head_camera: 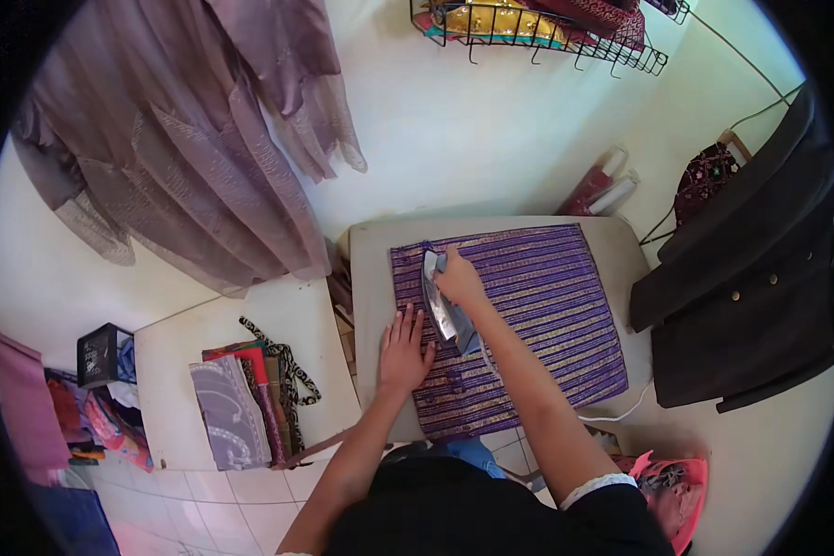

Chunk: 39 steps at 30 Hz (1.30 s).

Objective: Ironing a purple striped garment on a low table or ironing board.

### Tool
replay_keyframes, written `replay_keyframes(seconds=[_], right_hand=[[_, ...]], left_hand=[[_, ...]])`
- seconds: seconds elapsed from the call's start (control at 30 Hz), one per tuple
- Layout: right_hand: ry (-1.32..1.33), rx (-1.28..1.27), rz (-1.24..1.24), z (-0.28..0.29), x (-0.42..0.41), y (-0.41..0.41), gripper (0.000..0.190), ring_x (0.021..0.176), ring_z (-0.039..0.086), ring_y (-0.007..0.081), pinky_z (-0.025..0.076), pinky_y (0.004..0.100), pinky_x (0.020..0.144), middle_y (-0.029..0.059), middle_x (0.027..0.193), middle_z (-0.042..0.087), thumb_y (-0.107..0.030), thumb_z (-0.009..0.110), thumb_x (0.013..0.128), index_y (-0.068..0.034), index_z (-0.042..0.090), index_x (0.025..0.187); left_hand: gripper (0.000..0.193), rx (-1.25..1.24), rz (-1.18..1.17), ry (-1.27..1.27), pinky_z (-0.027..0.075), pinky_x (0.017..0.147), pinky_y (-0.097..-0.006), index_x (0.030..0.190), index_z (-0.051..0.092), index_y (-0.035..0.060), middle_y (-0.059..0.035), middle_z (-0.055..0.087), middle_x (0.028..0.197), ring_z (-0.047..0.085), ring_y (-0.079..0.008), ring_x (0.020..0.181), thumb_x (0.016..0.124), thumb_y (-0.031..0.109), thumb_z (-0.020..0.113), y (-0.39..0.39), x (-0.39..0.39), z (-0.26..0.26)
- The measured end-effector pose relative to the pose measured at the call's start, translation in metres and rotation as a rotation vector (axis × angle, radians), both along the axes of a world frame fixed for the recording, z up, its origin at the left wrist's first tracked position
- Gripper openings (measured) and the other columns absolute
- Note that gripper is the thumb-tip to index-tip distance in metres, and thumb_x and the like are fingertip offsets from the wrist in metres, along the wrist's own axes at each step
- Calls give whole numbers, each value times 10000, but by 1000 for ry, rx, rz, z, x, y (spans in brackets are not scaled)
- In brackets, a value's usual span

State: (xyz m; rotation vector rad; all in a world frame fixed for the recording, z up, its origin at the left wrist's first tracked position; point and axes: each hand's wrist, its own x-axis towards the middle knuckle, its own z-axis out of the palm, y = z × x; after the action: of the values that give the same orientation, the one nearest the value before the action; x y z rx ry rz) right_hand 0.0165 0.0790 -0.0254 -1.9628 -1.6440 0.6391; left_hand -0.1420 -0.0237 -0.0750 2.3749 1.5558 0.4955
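Observation:
A purple cloth with gold stripes (549,313) lies spread over a padded ironing table (372,278), its near edge reaching the table's front. My right hand (460,276) is wrapped around the handle of a clothes iron (441,306), which rests on the left part of the cloth. My left hand (404,354) lies flat with its fingers apart, pressing the cloth's left edge just beside the iron. A white cord (625,415) shows past the cloth's right side.
Left of me, folded fabrics (240,410) and a black patterned strip (299,375) lie on a white table (167,389). A mauve dress (201,139) hangs above it. On the right hang dark garments (743,299), over a pink basket (698,486). A wire rack (549,38) holds cloths on the wall.

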Motion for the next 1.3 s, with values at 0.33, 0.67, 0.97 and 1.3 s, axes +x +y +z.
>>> replay_keyframes(seconds=[0.33,0.67,0.97,1.3], right_hand=[[-78,-73,141,13,-22,-78,393,811,607,448,490,503,720,293,815,614,-217,626,775,40,446,1011],[-16,-22,118,6,-46,5,374,857,595,444,476,499,750,279,849,616,-191,627,760,41,455,998],[-68,-119,300,18,-12,-45,387,764,624,415,478,487,658,271,833,620,-184,630,794,10,455,1079],[-115,-64,11,12,74,-104,402,811,607,431,483,479,712,256,864,625,-202,647,776,17,478,1067]], left_hand=[[607,-1,69,-97,205,1105,-433,1393,259,-3,-140,258,1462,274,-304,1337,883,239,483,-13,-25,1],[556,10,57,-63,213,1102,-424,1374,288,-13,-133,264,1458,272,-293,1338,907,243,449,-9,-24,-6],[510,14,83,-83,219,1097,-420,1385,305,40,-125,286,1443,280,-289,1329,930,240,418,-8,-29,-5],[441,24,44,29,209,1089,-475,1372,388,186,-125,250,1459,266,-300,1335,933,184,422,-12,-18,9]])
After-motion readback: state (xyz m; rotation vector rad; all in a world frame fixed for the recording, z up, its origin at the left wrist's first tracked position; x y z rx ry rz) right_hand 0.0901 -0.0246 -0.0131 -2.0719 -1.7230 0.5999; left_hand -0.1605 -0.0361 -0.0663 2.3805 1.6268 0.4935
